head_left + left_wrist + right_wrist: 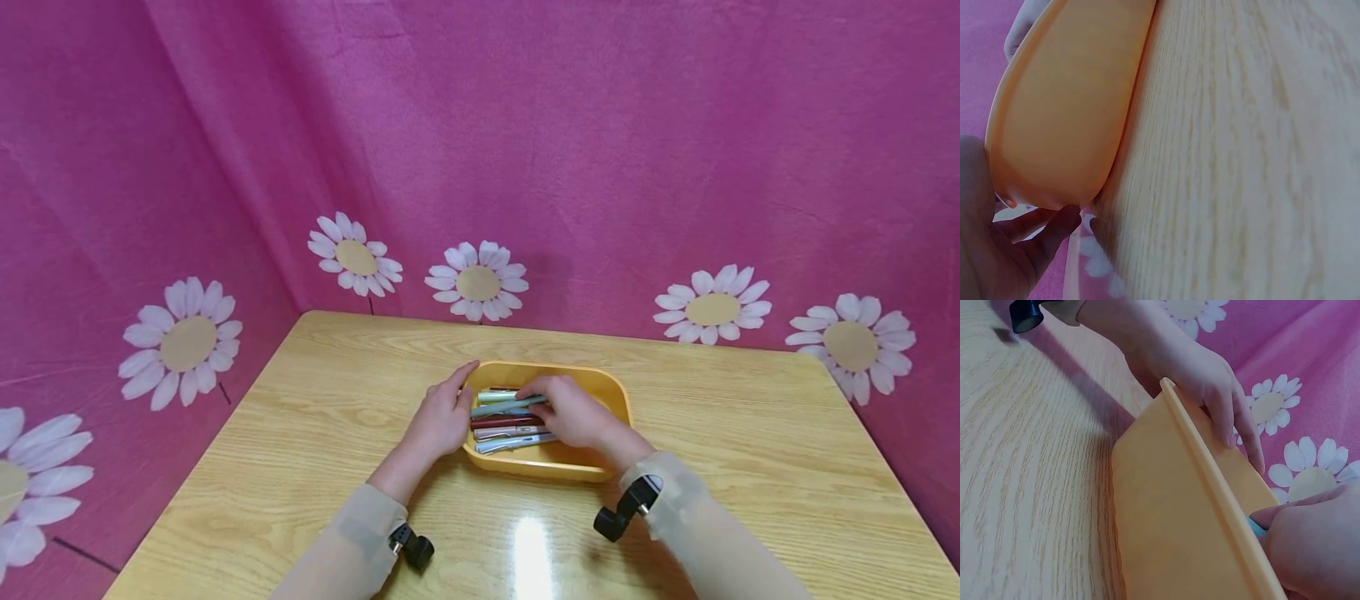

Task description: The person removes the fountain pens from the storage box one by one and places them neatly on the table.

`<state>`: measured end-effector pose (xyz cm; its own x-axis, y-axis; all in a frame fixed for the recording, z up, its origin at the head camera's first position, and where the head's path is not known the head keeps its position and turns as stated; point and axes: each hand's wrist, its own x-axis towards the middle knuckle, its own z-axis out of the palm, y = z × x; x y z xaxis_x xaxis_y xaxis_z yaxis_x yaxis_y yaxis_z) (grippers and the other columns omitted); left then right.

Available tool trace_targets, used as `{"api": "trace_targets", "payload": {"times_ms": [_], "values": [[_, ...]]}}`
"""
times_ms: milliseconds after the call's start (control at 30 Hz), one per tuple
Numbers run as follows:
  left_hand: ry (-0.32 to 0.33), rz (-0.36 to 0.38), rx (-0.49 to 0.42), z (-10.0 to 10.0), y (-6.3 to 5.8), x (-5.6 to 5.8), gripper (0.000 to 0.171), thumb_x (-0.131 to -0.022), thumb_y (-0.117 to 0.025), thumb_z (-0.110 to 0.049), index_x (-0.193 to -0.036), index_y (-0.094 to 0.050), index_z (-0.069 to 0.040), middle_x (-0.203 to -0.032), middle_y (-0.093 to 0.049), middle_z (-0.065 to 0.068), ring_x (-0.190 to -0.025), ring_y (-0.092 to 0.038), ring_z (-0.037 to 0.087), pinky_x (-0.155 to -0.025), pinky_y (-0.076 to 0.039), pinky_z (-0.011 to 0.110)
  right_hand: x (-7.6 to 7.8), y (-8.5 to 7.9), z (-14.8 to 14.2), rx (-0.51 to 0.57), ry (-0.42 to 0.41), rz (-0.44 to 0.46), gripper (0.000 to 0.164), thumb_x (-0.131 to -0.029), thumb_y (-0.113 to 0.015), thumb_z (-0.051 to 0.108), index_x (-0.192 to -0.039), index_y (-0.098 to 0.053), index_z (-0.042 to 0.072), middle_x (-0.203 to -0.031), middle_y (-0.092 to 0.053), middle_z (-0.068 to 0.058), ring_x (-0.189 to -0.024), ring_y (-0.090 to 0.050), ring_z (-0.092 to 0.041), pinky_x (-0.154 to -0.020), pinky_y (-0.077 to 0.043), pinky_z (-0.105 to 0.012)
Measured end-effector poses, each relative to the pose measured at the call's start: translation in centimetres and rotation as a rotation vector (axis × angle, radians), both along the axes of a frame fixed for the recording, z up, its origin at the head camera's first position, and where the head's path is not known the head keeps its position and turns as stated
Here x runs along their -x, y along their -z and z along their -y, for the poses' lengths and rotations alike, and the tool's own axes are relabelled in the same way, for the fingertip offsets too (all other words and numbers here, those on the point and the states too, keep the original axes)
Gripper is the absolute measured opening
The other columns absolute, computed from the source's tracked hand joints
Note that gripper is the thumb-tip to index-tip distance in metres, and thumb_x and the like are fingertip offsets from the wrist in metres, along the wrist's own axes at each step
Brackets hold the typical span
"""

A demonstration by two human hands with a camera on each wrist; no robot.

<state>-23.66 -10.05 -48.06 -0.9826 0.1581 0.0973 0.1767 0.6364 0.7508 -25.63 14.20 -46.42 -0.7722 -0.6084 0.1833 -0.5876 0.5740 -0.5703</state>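
Note:
A yellow-orange plastic tray (536, 469) stands on the table with several pens lying across its left part. My left hand (441, 421) grips the tray's left end; in the left wrist view its fingers curl against the tray's outer wall. Inside the tray, my right hand (576, 414) pinches a grey-green pen (498, 407) near its right end. Only a teal bit of that pen (1256, 526) shows above the rim in the right wrist view. Around it lie a pale green pen (495, 397), a dark red pen (498, 422), a pink pen (504, 432) and a light blue pen (513, 442).
The light wooden table (750, 467) extends on both sides of the tray. A pink curtain (585, 167) with white daisies hangs behind it and along the sides. Each wrist carries a small black camera mount (626, 508).

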Motion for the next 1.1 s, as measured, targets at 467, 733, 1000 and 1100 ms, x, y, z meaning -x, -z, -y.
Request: {"api": "trace_targets", "payload": {"times_ms": [467,733,1000,1100], "values": [[-0.009,0.002,0.004,-0.1,-0.2,-0.3,0.049,-0.113,-0.043,-0.019,-0.163,-0.045,-0.022,-0.151,-0.057,0.017,-0.139,-0.049,0.041,-0.117,-0.036,0.057,-0.5,-0.1,-1.7,0.070,0.029,0.021,0.024,-0.097,-0.067,-0.009,-0.117,-0.077,0.000,-0.113,-0.075,-0.010,-0.107,-0.068,-0.026,-0.096,-0.055,-0.049],[-0.003,-0.007,-0.013,-0.1,-0.2,-0.3,0.050,-0.113,-0.042,-0.017,-0.162,-0.045,-0.020,-0.150,-0.058,0.018,-0.139,-0.051,0.037,-0.117,-0.038,0.055,-0.8,-0.9,-2.9,0.085,0.028,0.015,0.031,-0.095,-0.063,-0.013,-0.119,-0.077,0.001,-0.112,-0.076,-0.008,-0.101,-0.066,-0.021,-0.091,-0.056,-0.044],[0.002,-0.017,-0.010,-0.1,-0.2,-0.2,0.050,-0.113,-0.042,-0.016,-0.162,-0.045,-0.019,-0.149,-0.058,0.020,-0.139,-0.052,0.037,-0.117,-0.038,0.054,-1.0,-1.6,-4.2,0.104,0.014,0.011,0.031,-0.098,-0.061,-0.013,-0.120,-0.077,0.002,-0.112,-0.075,-0.007,-0.088,-0.059,-0.017,-0.079,-0.053,-0.035],[0.002,-0.016,-0.009,-0.1,-0.2,-0.2,0.050,-0.113,-0.042,-0.016,-0.162,-0.045,-0.019,-0.149,-0.058,0.021,-0.138,-0.052,0.037,-0.117,-0.038,0.055,-1.2,-2.0,-4.7,0.117,0.007,0.021,0.029,-0.099,-0.062,-0.012,-0.121,-0.076,0.001,-0.110,-0.075,-0.009,-0.081,-0.056,-0.015,-0.074,-0.050,-0.031]]}}
